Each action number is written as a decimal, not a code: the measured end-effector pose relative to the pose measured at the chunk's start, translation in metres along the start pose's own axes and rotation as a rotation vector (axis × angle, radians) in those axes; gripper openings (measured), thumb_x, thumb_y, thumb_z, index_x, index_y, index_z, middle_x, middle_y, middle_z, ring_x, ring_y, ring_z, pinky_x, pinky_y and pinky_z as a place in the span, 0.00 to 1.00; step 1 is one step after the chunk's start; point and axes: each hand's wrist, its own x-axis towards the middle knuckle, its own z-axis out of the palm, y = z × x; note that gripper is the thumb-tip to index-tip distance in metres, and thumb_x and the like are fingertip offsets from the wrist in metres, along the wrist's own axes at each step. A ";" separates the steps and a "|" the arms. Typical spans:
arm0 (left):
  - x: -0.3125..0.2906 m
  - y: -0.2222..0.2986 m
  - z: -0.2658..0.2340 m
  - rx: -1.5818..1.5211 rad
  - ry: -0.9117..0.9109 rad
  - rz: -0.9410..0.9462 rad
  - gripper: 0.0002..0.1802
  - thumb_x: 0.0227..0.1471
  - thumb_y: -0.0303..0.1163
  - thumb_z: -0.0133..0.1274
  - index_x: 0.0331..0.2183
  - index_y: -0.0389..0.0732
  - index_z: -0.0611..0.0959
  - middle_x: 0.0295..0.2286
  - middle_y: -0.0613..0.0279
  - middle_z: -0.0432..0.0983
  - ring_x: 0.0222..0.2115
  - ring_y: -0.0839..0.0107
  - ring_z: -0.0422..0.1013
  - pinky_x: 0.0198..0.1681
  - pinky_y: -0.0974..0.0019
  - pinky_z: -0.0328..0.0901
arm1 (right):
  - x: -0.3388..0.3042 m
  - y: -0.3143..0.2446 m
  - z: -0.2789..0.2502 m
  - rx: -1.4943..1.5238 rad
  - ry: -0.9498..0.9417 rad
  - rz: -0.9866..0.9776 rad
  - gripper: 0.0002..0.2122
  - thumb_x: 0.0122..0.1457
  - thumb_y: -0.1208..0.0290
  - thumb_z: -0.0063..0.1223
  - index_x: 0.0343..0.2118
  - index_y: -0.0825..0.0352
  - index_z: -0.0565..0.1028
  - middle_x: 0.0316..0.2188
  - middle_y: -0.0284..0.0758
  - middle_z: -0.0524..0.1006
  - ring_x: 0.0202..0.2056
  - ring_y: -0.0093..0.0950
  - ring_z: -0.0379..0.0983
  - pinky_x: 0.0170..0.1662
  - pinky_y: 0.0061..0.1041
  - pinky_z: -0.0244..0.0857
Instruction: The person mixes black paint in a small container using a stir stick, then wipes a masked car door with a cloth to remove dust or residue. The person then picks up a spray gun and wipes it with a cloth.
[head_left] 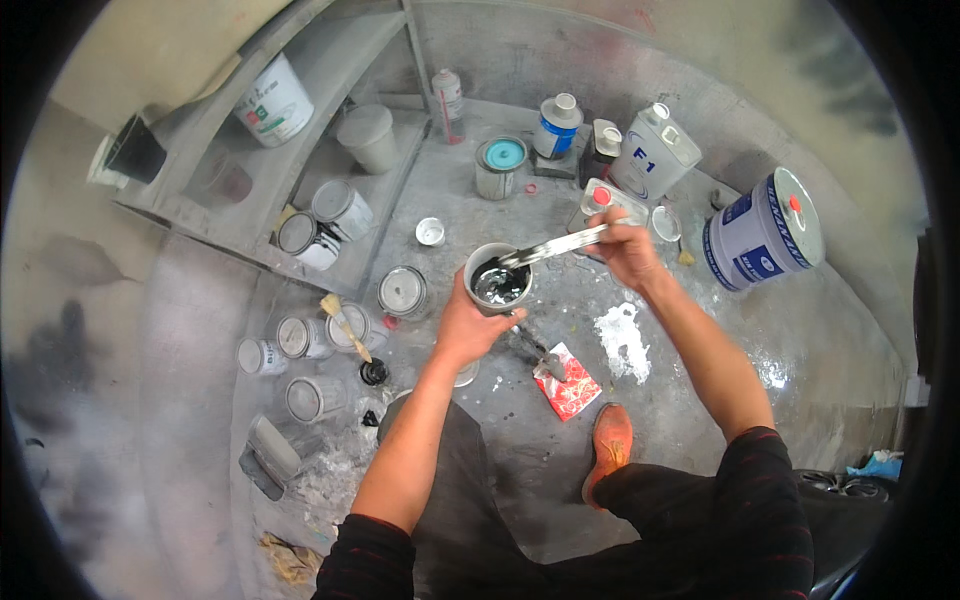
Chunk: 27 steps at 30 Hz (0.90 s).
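Observation:
My left hand (466, 326) is wrapped round a pale mixing cup (487, 255) and holds it up over the floor. Glossy black paint (497, 285) lies inside and coats part of the inner wall. From the right, my right hand (632, 252) grips the end of a long, light-coloured stirring stick (562, 244). The stick slants down leftward, and its dark-smeared tip is over the cup's mouth, at the paint. Below the cup, a red and white packet (569, 386) rests on the floor with a grey-tipped tool lying against it.
Several lidded cans (402, 291) stand left, with a paintbrush (345, 325) across one. A shelf (340, 80) holds buckets and tins. Behind are a turquoise-topped can (497, 165), a rectangular jug (655, 152) and a large drum (762, 232). White spilled paint (623, 341) marks the floor near my shoe (611, 443).

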 end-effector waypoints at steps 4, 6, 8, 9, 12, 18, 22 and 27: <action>0.000 0.001 -0.001 0.060 -0.008 -0.036 0.55 0.39 0.37 0.80 0.63 0.37 0.66 0.57 0.49 0.76 0.58 0.58 0.74 0.60 0.57 0.68 | -0.008 -0.041 -0.041 0.010 -0.036 -0.064 0.08 0.59 0.76 0.57 0.31 0.61 0.68 0.39 0.34 0.74 0.41 0.26 0.75 0.53 0.32 0.78; 0.000 -0.002 0.002 0.022 -0.013 0.003 0.55 0.40 0.37 0.80 0.63 0.37 0.66 0.57 0.49 0.76 0.58 0.58 0.74 0.60 0.57 0.69 | -0.008 -0.042 -0.022 0.011 -0.091 -0.112 0.07 0.65 0.69 0.59 0.33 0.63 0.72 0.40 0.33 0.76 0.42 0.26 0.77 0.50 0.29 0.80; 0.000 -0.006 0.002 0.000 -0.008 0.015 0.54 0.40 0.36 0.80 0.63 0.37 0.66 0.56 0.50 0.76 0.57 0.60 0.74 0.60 0.58 0.69 | -0.009 -0.032 0.018 -0.029 -0.085 -0.075 0.13 0.71 0.59 0.59 0.38 0.65 0.76 0.38 0.33 0.80 0.39 0.26 0.81 0.45 0.25 0.81; 0.001 -0.006 0.004 -0.013 -0.012 0.018 0.53 0.40 0.36 0.80 0.62 0.37 0.67 0.56 0.51 0.76 0.57 0.61 0.74 0.60 0.58 0.69 | -0.007 -0.020 0.031 -0.074 -0.018 -0.014 0.12 0.71 0.60 0.58 0.38 0.66 0.76 0.36 0.34 0.80 0.36 0.26 0.81 0.42 0.24 0.81; 0.002 -0.004 0.008 -0.013 -0.010 0.022 0.51 0.40 0.35 0.80 0.61 0.38 0.68 0.54 0.52 0.77 0.54 0.63 0.76 0.58 0.59 0.69 | -0.005 0.011 0.035 -0.051 0.153 0.133 0.12 0.72 0.62 0.56 0.40 0.67 0.76 0.34 0.37 0.81 0.30 0.25 0.82 0.33 0.22 0.81; 0.003 -0.008 0.005 0.037 -0.018 -0.028 0.50 0.40 0.35 0.79 0.60 0.37 0.69 0.51 0.51 0.80 0.52 0.62 0.77 0.56 0.58 0.70 | 0.008 -0.014 -0.094 -0.107 0.542 -0.324 0.12 0.71 0.68 0.55 0.48 0.71 0.75 0.39 0.40 0.80 0.29 0.30 0.82 0.33 0.29 0.81; 0.000 -0.006 0.004 -0.013 -0.020 -0.043 0.48 0.41 0.33 0.78 0.59 0.36 0.69 0.52 0.51 0.79 0.52 0.62 0.77 0.57 0.59 0.70 | 0.014 -0.016 -0.127 -1.055 0.528 -0.804 0.16 0.64 0.76 0.57 0.55 0.66 0.77 0.43 0.41 0.78 0.44 0.39 0.80 0.48 0.36 0.77; 0.005 -0.014 0.006 -0.063 -0.101 -0.019 0.47 0.41 0.30 0.79 0.59 0.35 0.70 0.51 0.56 0.78 0.52 0.67 0.75 0.57 0.61 0.69 | 0.014 0.043 -0.160 -1.629 0.284 -0.559 0.31 0.50 0.86 0.53 0.60 0.61 0.75 0.53 0.44 0.72 0.55 0.46 0.73 0.56 0.40 0.69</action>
